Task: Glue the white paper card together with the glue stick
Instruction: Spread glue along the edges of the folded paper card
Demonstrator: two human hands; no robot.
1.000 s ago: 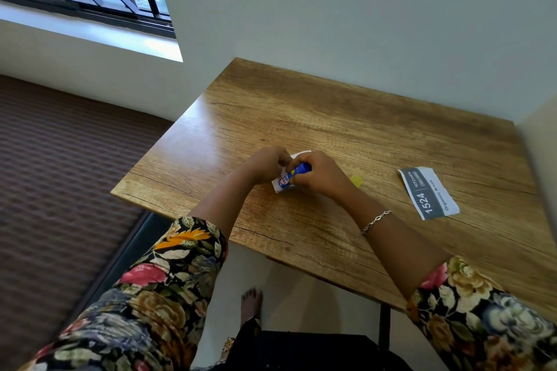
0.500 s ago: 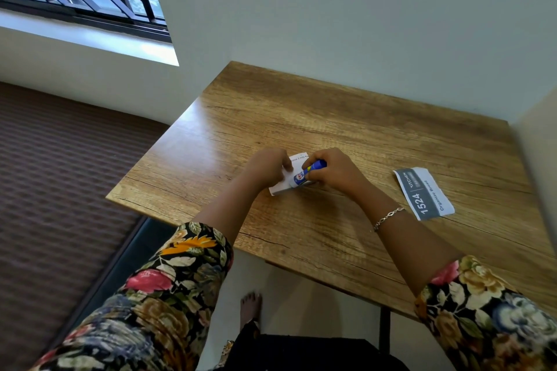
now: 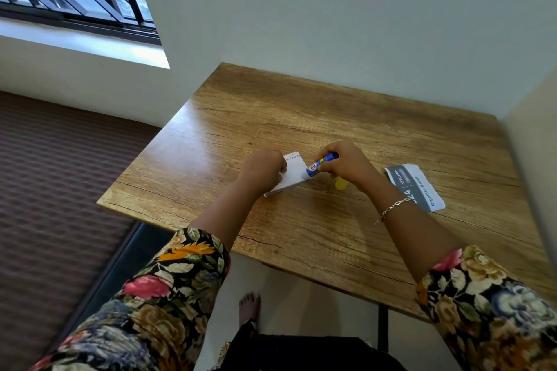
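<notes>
A white paper card (image 3: 294, 175) lies flat near the middle of the wooden table (image 3: 331, 117). My left hand (image 3: 263, 170) presses down on the card's left part, fingers curled over it. My right hand (image 3: 346, 164) holds a blue glue stick (image 3: 319, 164) tilted, with its lower end touching the card's right edge. A small yellow cap (image 3: 341, 184) lies on the table just under my right wrist. The card's left half is hidden by my left hand.
A grey and white printed label (image 3: 417, 187) lies on the table to the right of my right hand. A wall runs along the table's far side and right side. The table's left edge drops to a brown carpet (image 3: 54, 190).
My right hand has slid the glue stick to the right across the card. The yellow cap shows again below my right hand. My left hand has stayed on the card.
</notes>
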